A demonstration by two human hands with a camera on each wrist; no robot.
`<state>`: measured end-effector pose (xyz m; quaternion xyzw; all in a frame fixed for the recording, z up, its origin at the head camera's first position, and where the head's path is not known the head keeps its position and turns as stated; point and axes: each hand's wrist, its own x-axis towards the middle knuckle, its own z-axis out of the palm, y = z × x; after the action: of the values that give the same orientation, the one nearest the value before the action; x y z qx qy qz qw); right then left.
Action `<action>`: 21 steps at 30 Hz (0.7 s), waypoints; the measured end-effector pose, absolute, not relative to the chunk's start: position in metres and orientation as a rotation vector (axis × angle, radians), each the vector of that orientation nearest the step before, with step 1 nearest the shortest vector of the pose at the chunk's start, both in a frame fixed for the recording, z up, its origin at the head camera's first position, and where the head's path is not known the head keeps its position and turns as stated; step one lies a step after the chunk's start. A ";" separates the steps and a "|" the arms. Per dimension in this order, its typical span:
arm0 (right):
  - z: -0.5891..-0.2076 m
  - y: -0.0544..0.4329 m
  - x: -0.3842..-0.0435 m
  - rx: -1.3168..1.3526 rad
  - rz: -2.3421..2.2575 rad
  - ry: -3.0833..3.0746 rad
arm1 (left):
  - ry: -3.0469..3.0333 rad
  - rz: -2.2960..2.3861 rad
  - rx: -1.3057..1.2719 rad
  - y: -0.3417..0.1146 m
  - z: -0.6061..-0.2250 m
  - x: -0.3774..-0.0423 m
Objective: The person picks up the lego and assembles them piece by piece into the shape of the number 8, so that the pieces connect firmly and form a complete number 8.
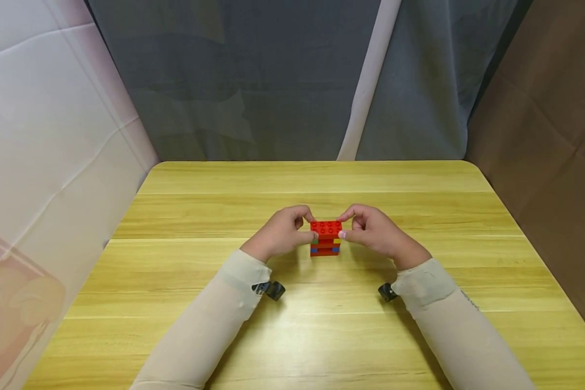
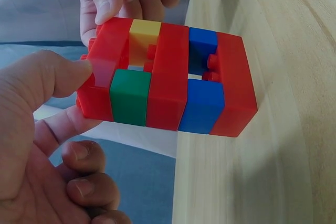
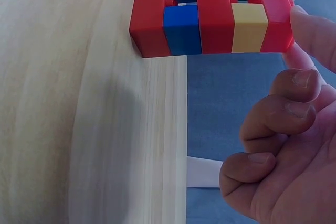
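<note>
A small tower of toy building bricks stands upright on the wooden table. Its top red brick [image 1: 326, 228] shows studs. My left hand [image 1: 286, 230] pinches the left end of this brick between thumb and forefinger, and my right hand [image 1: 374, 230] pinches the right end. Below it, a green brick [image 2: 129, 97] and a yellow brick [image 2: 144, 43] sit side by side with a gap. Under them lies the middle red brick [image 2: 169, 77], then two blue bricks [image 2: 202, 106], also apart. The lowest red brick [image 2: 236, 85] forms the base.
The wooden table [image 1: 200, 206] spreads around both arms. Grey curtain [image 1: 273, 81] hangs behind its far edge, white cloth [image 1: 53, 135] to the left, brown cloth [image 1: 546, 108] to the right. A small black device [image 1: 275, 291] projects from each wrist.
</note>
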<state>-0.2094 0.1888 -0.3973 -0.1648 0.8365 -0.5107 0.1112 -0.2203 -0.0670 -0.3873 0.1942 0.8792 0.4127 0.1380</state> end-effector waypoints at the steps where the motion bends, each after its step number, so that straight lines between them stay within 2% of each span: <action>1: -0.397 0.189 -0.209 -0.484 -1.498 2.458 | 2.542 1.194 0.562 -0.067 -0.388 -0.221; 21: -0.401 0.190 -0.209 -0.485 -1.503 2.464 | 2.538 1.192 0.594 -0.068 -0.388 -0.221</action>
<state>-0.2093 0.1903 -0.4011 -0.1648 0.8370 -0.5107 0.1072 -0.2213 -0.0684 -0.3883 0.2054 0.8771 0.4121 0.1371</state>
